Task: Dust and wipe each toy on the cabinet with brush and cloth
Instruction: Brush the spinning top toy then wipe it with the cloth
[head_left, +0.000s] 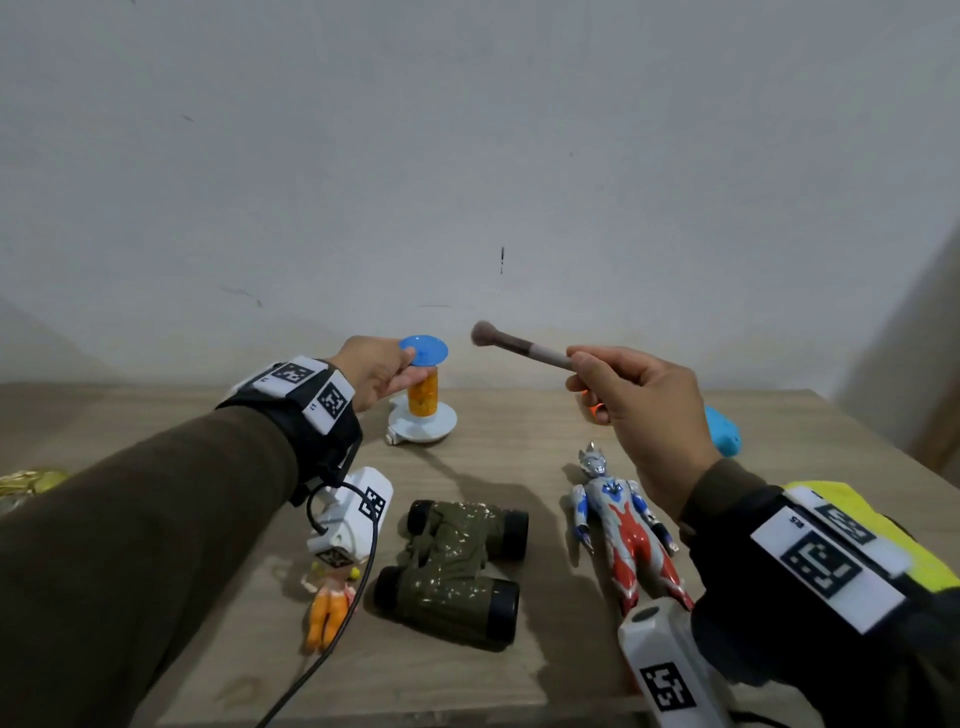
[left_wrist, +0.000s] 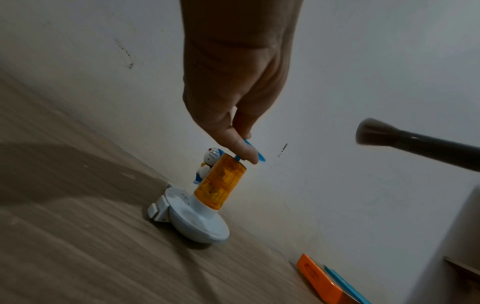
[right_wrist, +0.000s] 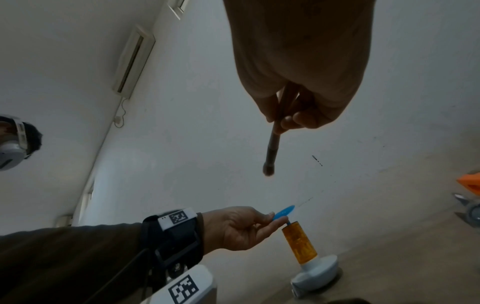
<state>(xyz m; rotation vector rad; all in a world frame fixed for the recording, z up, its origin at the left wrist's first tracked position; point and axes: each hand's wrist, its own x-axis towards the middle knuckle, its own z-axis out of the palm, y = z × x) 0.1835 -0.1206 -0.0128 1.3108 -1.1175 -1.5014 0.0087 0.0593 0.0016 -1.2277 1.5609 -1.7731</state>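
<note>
A toy with an orange cylinder (head_left: 423, 397) (left_wrist: 221, 181) (right_wrist: 298, 242) stands upright on a white round base (head_left: 422, 427) at the back of the wooden cabinet top (head_left: 498, 457). My left hand (head_left: 382, 374) (left_wrist: 244, 148) (right_wrist: 249, 226) pinches the edge of its blue disc top (head_left: 426, 349) (right_wrist: 283, 211). A small blue-and-white figure (left_wrist: 209, 162) clings to the cylinder's far side. My right hand (head_left: 634, 410) (right_wrist: 293, 111) holds a brown brush (head_left: 519, 347) (left_wrist: 389, 135) (right_wrist: 272, 148) by its handle, bristles raised to the right of the disc, apart from it.
In front lie olive binoculars (head_left: 457, 566), a red-blue-silver hero figure (head_left: 623, 530) and a small orange doll (head_left: 330, 603). A yellow cloth (head_left: 893, 525) sits under my right forearm. A blue toy (head_left: 724, 431) and an orange piece (left_wrist: 319, 277) lie at the right, near the wall.
</note>
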